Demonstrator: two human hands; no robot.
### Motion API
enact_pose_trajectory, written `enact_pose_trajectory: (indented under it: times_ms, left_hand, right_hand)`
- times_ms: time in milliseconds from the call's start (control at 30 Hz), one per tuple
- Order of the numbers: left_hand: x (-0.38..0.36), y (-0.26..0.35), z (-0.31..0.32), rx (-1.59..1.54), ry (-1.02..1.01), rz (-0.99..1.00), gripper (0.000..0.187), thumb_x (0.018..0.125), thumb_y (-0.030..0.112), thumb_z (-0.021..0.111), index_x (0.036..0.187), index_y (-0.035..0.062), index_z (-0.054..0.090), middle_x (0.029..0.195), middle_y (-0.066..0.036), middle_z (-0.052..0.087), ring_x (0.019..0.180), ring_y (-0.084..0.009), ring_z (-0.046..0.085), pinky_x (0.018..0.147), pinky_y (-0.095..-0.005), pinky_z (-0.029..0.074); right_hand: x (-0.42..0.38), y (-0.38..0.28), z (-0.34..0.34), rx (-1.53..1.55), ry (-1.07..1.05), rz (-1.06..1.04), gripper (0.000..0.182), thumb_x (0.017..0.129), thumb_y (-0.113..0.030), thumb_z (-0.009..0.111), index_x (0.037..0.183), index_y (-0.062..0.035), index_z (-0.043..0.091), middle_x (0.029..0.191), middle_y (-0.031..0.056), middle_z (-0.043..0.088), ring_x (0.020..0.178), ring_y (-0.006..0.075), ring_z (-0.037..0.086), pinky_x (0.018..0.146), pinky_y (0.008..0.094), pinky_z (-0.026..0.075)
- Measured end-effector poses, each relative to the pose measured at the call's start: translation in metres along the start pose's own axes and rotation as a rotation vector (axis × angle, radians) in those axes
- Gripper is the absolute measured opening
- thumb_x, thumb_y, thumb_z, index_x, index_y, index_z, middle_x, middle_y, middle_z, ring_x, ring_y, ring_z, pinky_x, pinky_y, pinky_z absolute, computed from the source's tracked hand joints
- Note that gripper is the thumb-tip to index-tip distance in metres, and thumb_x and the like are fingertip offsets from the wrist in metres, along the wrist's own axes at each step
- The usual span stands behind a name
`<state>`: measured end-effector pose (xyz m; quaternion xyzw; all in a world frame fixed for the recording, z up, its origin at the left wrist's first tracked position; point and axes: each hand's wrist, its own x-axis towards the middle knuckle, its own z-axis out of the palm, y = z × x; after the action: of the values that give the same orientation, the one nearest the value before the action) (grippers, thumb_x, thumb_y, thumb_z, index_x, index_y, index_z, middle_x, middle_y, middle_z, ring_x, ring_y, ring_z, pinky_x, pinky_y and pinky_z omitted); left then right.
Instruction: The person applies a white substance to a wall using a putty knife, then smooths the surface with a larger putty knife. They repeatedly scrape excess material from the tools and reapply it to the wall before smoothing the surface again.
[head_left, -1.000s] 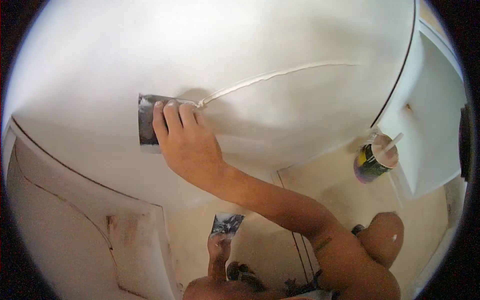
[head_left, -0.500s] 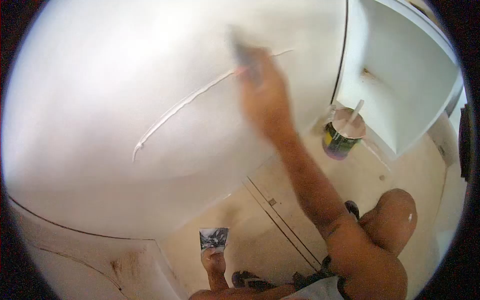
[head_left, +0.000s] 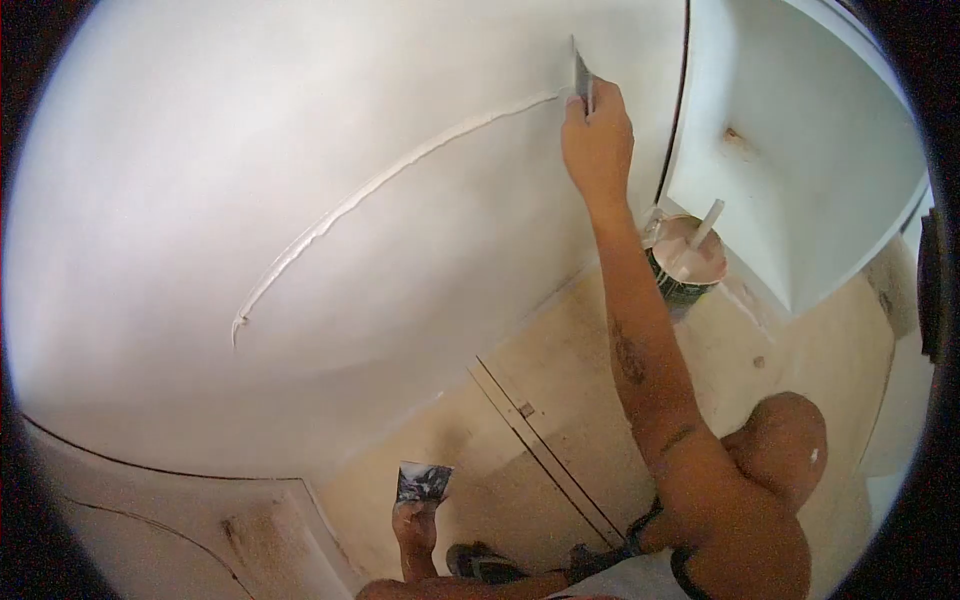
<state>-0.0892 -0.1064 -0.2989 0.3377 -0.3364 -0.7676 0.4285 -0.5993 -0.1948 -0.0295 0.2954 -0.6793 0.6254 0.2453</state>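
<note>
My right hand (head_left: 598, 145) grips a thin flat-bladed scraper (head_left: 581, 75), its blade against the white wall (head_left: 420, 260) near the upper right. A raised line of white paste (head_left: 370, 188) curves from the lower left of the wall up to the blade. Low in the view, my left hand (head_left: 415, 525) is closed on a second, wider scraper (head_left: 424, 481), held away from the wall, with dark and whitish smears over its blade.
A bucket of pinkish paste (head_left: 690, 262) with a stick in it stands on the floor by the wall's right end. A pale recess (head_left: 800, 150) lies beyond the wall's dark edge. My bent knee (head_left: 785, 445) is at lower right.
My right hand has moved right and slightly up along the wall with its scraper, and the paste line now reaches further right behind it. My left hand has shifted slightly.
</note>
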Motion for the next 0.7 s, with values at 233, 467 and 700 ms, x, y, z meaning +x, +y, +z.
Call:
enact_pose_trajectory:
  times_ms: [233,467,700]
  left_hand:
    - [-0.003,0.006,-0.013,0.010,0.018,-0.001,0.070,0.075,0.017,0.063,0.139,-0.0027,0.040,0.132,-0.020,0.054,0.118,-0.0390,0.056,0.099,-0.0628,0.045]
    - [0.000,0.011,-0.044,0.013,0.076,-0.007,0.066,0.077,0.016,0.062,0.137,-0.0056,0.043,0.132,-0.020,0.056,0.118,-0.0386,0.057,0.099,-0.0597,0.047]
    - [-0.015,-0.024,-0.089,-0.084,0.278,0.077,0.032,0.083,0.009,0.059,0.111,-0.0069,0.055,0.109,-0.014,0.063,0.101,-0.0294,0.062,0.094,-0.0457,0.051]
  right_hand:
    - [-0.079,-0.086,0.033,0.048,-0.027,-0.232,0.047,0.076,-0.005,0.065,0.121,0.0024,0.055,0.113,0.0192,0.055,0.103,0.0378,0.054,0.089,0.0456,0.047]
    - [-0.171,-0.166,0.060,0.143,-0.192,-0.376,0.061,0.067,0.001,0.067,0.125,0.0053,0.049,0.113,0.0213,0.049,0.098,0.0391,0.050,0.086,0.0466,0.046]
    - [-0.250,-0.220,0.089,0.107,-0.336,-0.569,0.050,0.078,-0.006,0.059,0.126,0.0075,0.051,0.115,0.0208,0.052,0.093,0.0340,0.050,0.082,0.0416,0.047]
